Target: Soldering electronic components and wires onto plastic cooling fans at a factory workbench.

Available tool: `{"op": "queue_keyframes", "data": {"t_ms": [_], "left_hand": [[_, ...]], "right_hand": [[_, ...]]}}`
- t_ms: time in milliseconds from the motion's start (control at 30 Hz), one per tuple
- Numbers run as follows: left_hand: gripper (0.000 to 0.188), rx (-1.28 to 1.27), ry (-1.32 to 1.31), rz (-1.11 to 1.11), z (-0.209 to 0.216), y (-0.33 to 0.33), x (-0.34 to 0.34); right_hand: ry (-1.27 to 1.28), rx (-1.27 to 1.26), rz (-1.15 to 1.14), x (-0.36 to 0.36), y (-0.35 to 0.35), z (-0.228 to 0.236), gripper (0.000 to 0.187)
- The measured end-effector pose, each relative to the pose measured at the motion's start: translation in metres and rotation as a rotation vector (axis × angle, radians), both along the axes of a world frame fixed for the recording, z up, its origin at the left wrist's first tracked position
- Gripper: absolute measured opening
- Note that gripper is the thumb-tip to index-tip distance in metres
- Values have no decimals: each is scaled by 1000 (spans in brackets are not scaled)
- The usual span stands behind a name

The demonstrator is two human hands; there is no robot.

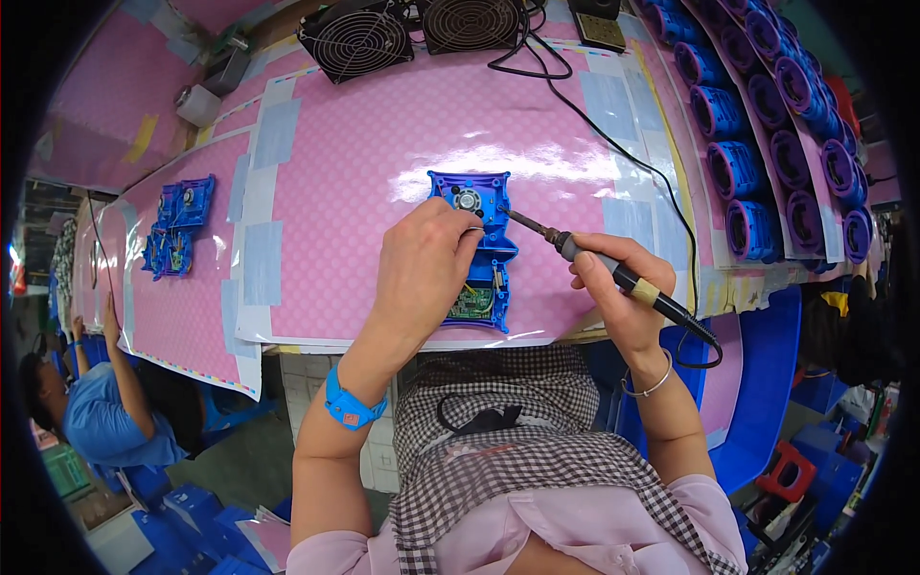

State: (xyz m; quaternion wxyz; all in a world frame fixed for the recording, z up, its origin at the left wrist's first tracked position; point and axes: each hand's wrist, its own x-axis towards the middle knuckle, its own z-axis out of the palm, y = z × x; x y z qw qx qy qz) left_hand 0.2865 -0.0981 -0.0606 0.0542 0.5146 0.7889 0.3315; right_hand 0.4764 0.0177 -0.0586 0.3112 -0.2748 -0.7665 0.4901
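Note:
A blue plastic housing [498, 251] lies open on the pink table mat in front of me. Its far half holds a round speaker [467, 199], its near half a green circuit board [471, 304]. My right hand [623, 287] grips a soldering iron [556, 236] by its grey handle, the tip at the right edge of the far half. Over the housing's left side, my left hand [422, 268] has thumb and forefinger pinched together near the speaker. A thin, pale bit, perhaps a wire, shows at those fingertips; the rest is hidden.
Two black fans [356, 43] stand at the table's far edge. The iron's black cord [661, 172] curves along the right. Rows of blue-purple round housings [733, 168] fill the right side. More opened housings [177, 225] lie at left, near a co-worker [120, 412]. A blue bin [757, 402] sits below right.

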Motion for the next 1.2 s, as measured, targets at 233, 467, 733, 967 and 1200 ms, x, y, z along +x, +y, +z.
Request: {"op": "queue_keyframes", "data": {"t_ms": [233, 467, 733, 967, 1200], "left_hand": [[10, -12, 3, 9, 1, 1, 1], [10, -8, -8, 19, 0, 1, 1], [7, 226, -195, 167, 10, -16, -6], [17, 266, -473, 320, -14, -24, -15], [11, 271, -388, 267, 1, -20, 5]], "right_hand": [[63, -47, -9, 2, 3, 1, 18], [74, -69, -9, 4, 2, 2, 19], [117, 39, 43, 6, 5, 3, 20], [126, 13, 32, 3, 2, 2, 22], [120, -5, 47, 1, -3, 4, 22]]}}
